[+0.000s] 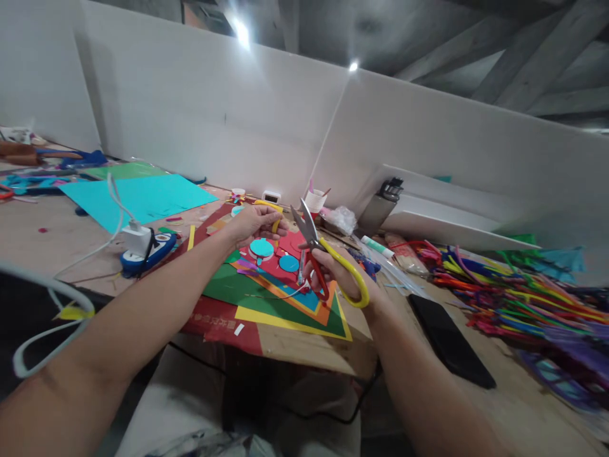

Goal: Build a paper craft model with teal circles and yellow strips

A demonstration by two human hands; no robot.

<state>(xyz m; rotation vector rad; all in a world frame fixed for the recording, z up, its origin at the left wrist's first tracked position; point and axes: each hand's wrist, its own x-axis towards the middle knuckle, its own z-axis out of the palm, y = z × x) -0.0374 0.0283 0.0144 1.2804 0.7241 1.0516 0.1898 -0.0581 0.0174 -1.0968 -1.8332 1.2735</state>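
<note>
My left hand pinches a yellow paper piece above the stacked coloured sheets. In my right hand is a pair of scissors with one yellow and one red handle; the metal blades stand apart and point up and away, with no paper between them. Below both hands lies a red sheet bearing blue round pieces, on top of blue, orange, green and yellow sheets. Purple strips rest near its left edge.
A black phone and many coloured pipe cleaners lie at the right. A white plug with cable and a cyan sheet are at the left. Behind stand a white cup and a grey bottle.
</note>
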